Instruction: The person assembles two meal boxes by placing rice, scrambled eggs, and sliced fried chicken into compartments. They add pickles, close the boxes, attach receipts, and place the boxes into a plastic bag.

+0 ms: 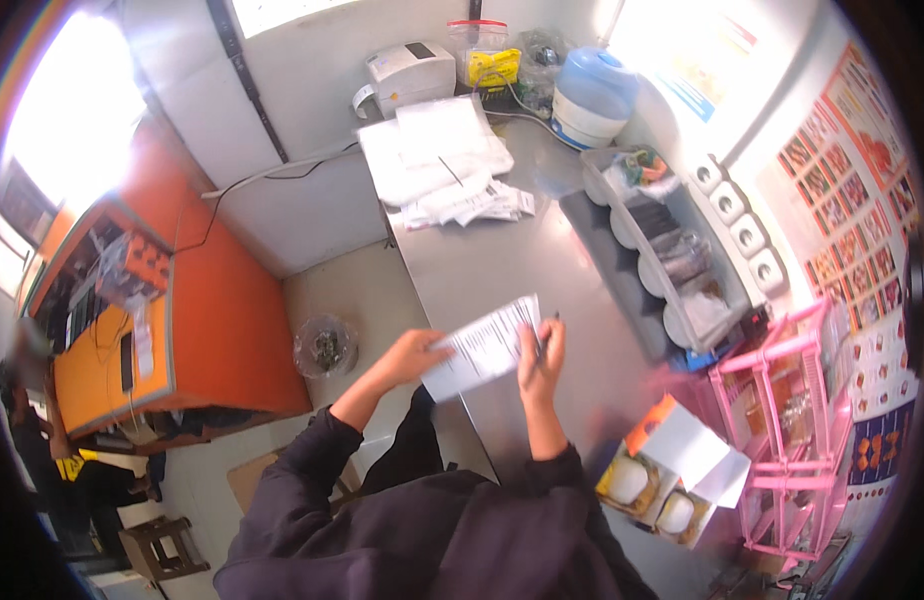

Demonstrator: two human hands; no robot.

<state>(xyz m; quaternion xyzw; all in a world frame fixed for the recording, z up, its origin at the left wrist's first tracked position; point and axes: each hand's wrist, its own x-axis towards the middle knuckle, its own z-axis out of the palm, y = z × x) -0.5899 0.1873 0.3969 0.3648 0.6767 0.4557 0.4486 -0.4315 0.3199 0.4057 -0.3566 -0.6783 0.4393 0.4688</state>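
A printed paper slip (pixel 478 351) is held tilted above the near left edge of a steel table (pixel 469 274). My left hand (pixel 411 361) grips its left end. At the other end, my right hand (pixel 540 364) pinches the slip with the thumb and also holds a dark pen (pixel 540 348). Further up the table lie a pile of printed slips (pixel 480 206) and white sheets or plastic sleeves (pixel 439 142). To the right of my right arm stands an open cardboard box (pixel 660 487) with two white-topped food items in it.
A label printer (pixel 413 75) and a blue-lidded water container (pixel 593 97) stand at the back. A grey cup rack (pixel 657 247) and a pink plastic shelf (pixel 781 420) line the right side. Left are an orange counter (pixel 229 322), a clear bin (pixel 325 346), a stool (pixel 161 549) and another person (pixel 49 450).
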